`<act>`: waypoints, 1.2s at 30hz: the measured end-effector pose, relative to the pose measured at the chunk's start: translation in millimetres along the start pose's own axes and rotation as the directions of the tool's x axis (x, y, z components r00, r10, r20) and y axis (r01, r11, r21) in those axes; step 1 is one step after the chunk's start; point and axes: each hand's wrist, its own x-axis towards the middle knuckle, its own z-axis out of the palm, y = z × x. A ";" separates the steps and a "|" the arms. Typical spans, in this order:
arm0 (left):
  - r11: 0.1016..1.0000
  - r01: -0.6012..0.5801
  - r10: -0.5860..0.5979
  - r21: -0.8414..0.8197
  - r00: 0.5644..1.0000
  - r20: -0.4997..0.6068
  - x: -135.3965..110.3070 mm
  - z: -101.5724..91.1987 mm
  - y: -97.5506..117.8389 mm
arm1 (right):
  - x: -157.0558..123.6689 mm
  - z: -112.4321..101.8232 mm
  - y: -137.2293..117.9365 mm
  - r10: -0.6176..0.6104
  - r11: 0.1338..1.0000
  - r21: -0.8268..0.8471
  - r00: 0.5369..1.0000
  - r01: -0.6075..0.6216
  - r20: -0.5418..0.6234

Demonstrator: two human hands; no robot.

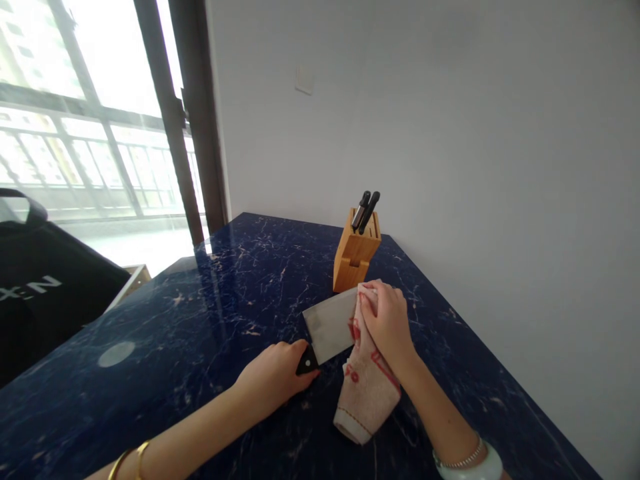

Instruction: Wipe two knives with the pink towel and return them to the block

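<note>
A wide steel cleaver (329, 325) lies flat on the dark blue marble countertop (200, 320), its black handle (307, 361) toward me. My left hand (273, 377) grips that handle. My right hand (385, 323) presses a folded pink-white towel with red markings (367, 393) against the far part of the blade, and the towel wraps over the blade's end. The towel's lower part hangs toward me and rests on the countertop. Part of the blade is hidden under the towel and my right hand.
A wooden knife block (356, 252) holding dark-handled knives stands just beyond the cleaver, against the wall. The countertop runs along a white wall on the right. A large black bag (40, 293) sits at the left, before a bright window.
</note>
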 end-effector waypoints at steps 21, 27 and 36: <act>0.997 -0.050 0.049 -0.063 0.998 -0.030 3.4 4.1 -5.0 | -30.7 1.4 -69.0 -0.262 0.944 0.285 0.905 0.168 0.334; 0.985 -0.059 0.049 -0.163 0.997 -0.065 3.5 7.9 -3.6 | -26.3 -8.0 -64.4 -0.233 0.956 0.262 0.889 0.134 0.395; 0.987 -0.039 0.015 -0.157 0.988 -0.152 4.0 7.8 -8.4 | -27.5 -9.1 -68.0 -0.239 0.959 0.233 0.903 0.161 0.358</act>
